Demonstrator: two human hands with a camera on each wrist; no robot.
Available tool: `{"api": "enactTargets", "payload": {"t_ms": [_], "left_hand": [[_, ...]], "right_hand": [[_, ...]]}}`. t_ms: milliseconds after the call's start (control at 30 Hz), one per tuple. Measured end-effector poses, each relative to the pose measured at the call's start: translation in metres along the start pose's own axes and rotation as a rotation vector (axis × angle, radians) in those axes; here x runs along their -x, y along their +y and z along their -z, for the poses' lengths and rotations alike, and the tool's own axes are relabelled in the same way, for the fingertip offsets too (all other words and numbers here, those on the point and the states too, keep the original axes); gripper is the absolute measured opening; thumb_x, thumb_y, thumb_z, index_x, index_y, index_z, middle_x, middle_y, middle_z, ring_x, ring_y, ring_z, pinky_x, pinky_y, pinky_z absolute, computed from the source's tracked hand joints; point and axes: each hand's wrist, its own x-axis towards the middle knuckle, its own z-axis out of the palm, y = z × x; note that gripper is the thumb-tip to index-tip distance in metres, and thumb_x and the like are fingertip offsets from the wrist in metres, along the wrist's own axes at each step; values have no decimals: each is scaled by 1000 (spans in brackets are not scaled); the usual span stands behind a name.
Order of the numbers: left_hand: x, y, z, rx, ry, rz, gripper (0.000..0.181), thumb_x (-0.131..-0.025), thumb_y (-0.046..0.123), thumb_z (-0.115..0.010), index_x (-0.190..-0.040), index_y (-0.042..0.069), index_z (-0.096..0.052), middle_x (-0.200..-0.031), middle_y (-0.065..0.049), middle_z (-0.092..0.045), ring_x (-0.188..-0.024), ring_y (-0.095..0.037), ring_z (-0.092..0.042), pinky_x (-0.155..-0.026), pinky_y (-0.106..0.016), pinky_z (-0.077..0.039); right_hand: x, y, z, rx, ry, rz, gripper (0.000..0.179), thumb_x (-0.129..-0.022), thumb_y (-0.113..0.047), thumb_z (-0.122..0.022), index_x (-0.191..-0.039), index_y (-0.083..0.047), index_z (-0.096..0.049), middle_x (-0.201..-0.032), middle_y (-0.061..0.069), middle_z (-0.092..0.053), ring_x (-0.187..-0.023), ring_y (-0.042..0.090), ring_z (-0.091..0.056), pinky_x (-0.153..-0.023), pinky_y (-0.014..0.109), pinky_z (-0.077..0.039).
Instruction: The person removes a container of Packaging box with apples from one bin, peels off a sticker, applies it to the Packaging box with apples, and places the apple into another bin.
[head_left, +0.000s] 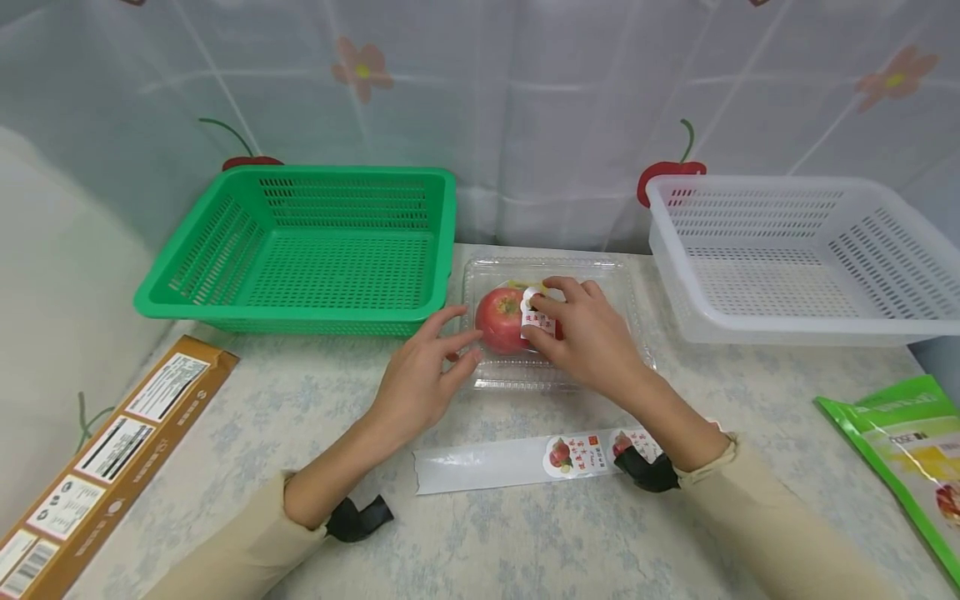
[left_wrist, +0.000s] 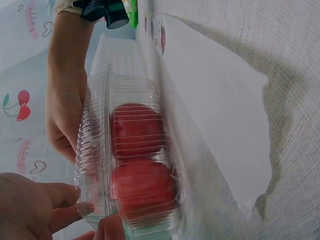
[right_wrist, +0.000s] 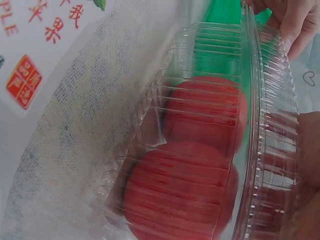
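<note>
A clear plastic clamshell box [head_left: 517, 385] with a ridged lid lies closed near the back of the table. Both wrist views show two red apples [left_wrist: 145, 187] side by side inside it; in the head view one apple [head_left: 497, 321] is plain to see, the other mostly covered. My right hand [head_left: 596, 342] is over the lid, thumb and finger pinching a small white sticker [head_left: 537, 319] with red print against its top. At the box's left edge, my left hand [head_left: 416, 383] touches the lid with loosely spread fingers.
A backing strip [head_left: 487, 467] with apple stickers at its right end lies in front of the box. A green basket [head_left: 352, 315] stands behind left, a white basket [head_left: 810, 329] behind right. A long brown carton [head_left: 120, 458] is at far left, a green bag [head_left: 900, 450] at far right.
</note>
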Motion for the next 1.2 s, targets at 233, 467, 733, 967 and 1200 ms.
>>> {"api": "enactTargets", "payload": {"t_ms": [233,467,733,967,1200], "left_hand": [[0,0,0,-4,0,8,31,-96,18,-67,-124,4,-69,-146,-9,-46,-91,-15,-66,-63,-31,-48],[0,-1,-1,2,2,2,31,-95,17,-67,-124,4,-69,-146,-9,-46,-91,-15,-66,-61,-31,-47],[0,-2,-1,14,4,-2,31,-96,18,-67,-124,3,-69,-146,-9,-46,-91,-15,-66,-62,-31,-48],[0,-1,0,24,1,13,30,-96,17,-66,-124,4,-69,-146,-6,-46,-90,-14,-65,-62,-31,-48],[-1,-1,0,27,1,16,31,-96,17,-67,-124,4,-69,-146,-8,-46,-90,-14,-66,-63,-32,-48]], "right_hand": [[0,3,2,-2,-12,-45,44,-88,-34,-74,-123,-7,-70,-144,21,-48,-126,46,-38,-94,60,-32],[0,5,10,37,-127,-62,52,-93,-42,-67,-135,-12,-63,-151,20,-40,-137,49,-27,-102,65,-27],[2,10,10,-13,-165,-44,50,-96,-33,-63,-140,-11,-57,-154,19,-35,-140,49,-23,-106,67,-21],[1,14,17,-149,-224,-51,51,-95,-19,-63,-143,-8,-53,-158,20,-27,-142,47,-13,-106,70,-14],[0,17,25,-251,-315,-63,52,-96,-12,-61,-146,-7,-48,-161,18,-18,-145,44,-1,-108,70,-2]]}}
